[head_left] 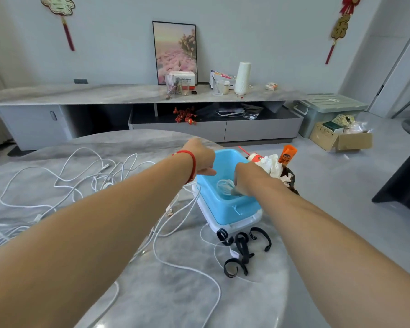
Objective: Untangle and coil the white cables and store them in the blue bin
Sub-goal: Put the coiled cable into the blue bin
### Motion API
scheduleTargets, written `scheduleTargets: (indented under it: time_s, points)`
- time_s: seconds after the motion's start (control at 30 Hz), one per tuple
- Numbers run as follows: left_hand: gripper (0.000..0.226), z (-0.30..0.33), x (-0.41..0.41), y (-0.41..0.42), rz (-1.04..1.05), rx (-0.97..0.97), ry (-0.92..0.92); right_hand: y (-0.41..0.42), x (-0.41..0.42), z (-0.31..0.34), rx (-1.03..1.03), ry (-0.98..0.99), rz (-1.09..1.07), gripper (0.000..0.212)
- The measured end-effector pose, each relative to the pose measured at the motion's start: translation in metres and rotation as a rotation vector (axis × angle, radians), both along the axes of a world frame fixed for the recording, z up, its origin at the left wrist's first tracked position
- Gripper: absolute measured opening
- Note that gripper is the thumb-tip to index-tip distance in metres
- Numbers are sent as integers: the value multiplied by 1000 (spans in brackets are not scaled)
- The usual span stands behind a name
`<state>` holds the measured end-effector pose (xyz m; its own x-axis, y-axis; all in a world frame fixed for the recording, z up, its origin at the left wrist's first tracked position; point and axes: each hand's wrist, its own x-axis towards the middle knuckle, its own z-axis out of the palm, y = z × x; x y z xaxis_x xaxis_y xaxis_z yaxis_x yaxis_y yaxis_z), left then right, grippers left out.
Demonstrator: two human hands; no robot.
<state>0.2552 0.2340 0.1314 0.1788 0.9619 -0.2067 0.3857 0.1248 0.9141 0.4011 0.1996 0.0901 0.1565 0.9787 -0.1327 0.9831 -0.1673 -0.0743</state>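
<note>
Arms outstretched; left hand (pixel 200 155) over blue bin (pixel 225 204) rim, right hand (pixel 247 177) inside by coiled cable (pixel 224 187); fingers' state unclear.

Both arms are reaching forward over the grey marble table (pixel 152 292). Left hand (pixel 200 156), red string at the wrist, is resting at the far-left rim of the blue bin (pixel 225 209). Right hand (pixel 245 177) is reaching down inside the bin, beside a coiled white cable (pixel 224 187); the fingers are blurred, grip unclear. Loose white cables (pixel 64 178) are lying tangled on the table to the left. Black straps (pixel 240 248) are lying just in front of the bin.
</note>
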Motion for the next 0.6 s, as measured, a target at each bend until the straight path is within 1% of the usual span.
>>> scheduleTargets:
  time_s: [0.03,0.07,0.13,0.2,0.27,0.33,0.4,0.5,0.6]
  points:
    - [18,-2,-3,-1,15,16,4,1,-1,2,-4,-20,0,24]
    - [23,-2,-7,-4,5,36,37,1,-3,4,13,-39,9,24]
    - [20,-7,-16,-9,-2,90,66,3,-4,10,83,-58,18,22]
    - [23,-3,-28,-22,30,118,59,1,-3,15,113,-37,-4,29]
    - [28,-3,-40,-34,47,151,69,-3,1,17,88,-35,-31,27]
    - [28,1,-59,-54,60,170,70,-11,-2,20,47,-40,-48,21]
    - [28,-1,-76,-71,58,195,70,-16,-8,22,1,-82,-62,25]
    - [31,-8,-92,-84,16,177,95,-17,-20,20,-32,-136,-111,26]
    - [32,-17,-93,-81,-19,115,109,-12,-30,12,-3,-158,-143,30]
